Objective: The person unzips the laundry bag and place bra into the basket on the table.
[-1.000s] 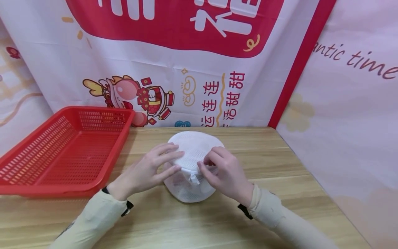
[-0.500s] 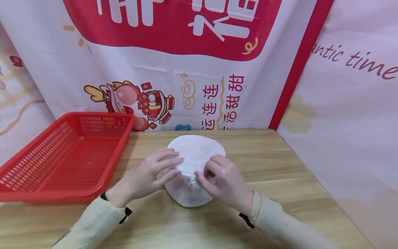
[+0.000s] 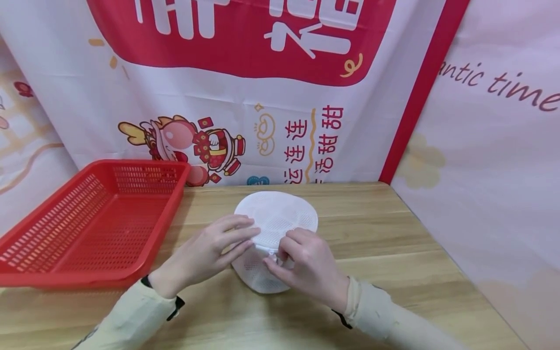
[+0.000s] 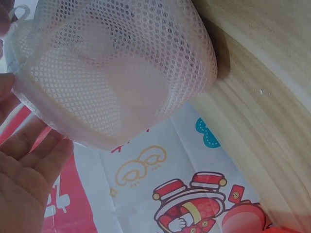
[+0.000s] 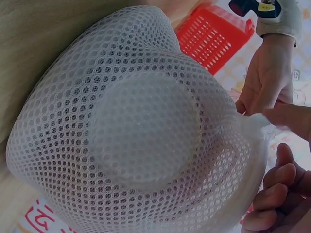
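Observation:
A white mesh laundry bag (image 3: 280,214) stands on the wooden table, with a flat round top and a zip along its front rim. My left hand (image 3: 210,250) is at the rim's left side, fingertips on the top and thumb in front, pinching the edge. At the front, my right hand (image 3: 306,265) pinches the small white zip pull (image 3: 272,256) between thumb and forefinger. The right wrist view shows its other fingers curled beside the rim. Through the mesh, a pale round shape (image 5: 146,131) shows; its kind is unclear.
A red plastic basket (image 3: 175,204) with slotted walls sits at the left of the table. Behind the table hangs a printed cloth (image 3: 210,87) in white and red. A pale printed cloth (image 3: 490,184) borders the right edge.
My right hand has moved slightly left along the rim and now covers most of the zip pull, which earlier hung in view. My left hand stays almost in place.

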`<state>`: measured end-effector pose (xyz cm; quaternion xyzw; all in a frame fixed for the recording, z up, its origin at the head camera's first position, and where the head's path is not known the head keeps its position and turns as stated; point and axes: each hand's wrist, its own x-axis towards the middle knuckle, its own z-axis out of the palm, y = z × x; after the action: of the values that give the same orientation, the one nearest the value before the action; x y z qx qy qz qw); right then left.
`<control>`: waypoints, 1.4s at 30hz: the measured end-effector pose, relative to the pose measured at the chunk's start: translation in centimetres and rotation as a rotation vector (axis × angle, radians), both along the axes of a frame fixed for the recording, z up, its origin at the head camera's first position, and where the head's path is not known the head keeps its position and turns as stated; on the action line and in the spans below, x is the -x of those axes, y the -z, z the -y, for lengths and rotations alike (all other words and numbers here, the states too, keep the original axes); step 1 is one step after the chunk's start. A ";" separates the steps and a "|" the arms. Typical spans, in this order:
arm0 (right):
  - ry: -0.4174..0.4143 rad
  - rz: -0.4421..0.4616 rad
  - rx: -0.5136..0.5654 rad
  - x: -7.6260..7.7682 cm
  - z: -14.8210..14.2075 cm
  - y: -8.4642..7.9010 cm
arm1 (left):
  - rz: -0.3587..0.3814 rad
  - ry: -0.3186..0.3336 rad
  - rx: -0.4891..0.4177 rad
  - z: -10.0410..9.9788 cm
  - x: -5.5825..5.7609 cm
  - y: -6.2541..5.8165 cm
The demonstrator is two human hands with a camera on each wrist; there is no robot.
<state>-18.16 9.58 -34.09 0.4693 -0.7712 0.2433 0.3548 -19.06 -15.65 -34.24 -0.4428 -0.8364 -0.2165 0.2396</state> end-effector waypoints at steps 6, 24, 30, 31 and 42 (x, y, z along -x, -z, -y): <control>0.061 -0.063 -0.041 -0.3 0.4 0.0 | -0.056 0.023 -0.012 -0.2 0.0 0.2; 0.227 -0.238 -0.131 -0.6 1.0 0.9 | -0.097 0.078 0.068 -1.1 -0.2 -0.6; 0.237 -0.225 -0.169 -0.8 0.9 1.1 | -0.167 0.102 0.107 -1.4 0.2 -0.9; 0.233 -0.215 -0.167 -0.9 0.8 1.1 | -0.171 0.104 0.113 -1.4 0.2 -0.9; 0.125 -0.043 -0.074 -1.2 0.2 1.2 | -0.158 0.055 0.108 -1.8 -0.4 -1.0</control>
<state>-16.95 9.36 -35.28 0.4383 -0.7996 0.1817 0.3681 -18.71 -13.84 -33.27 -0.4935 -0.8130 -0.1419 0.2744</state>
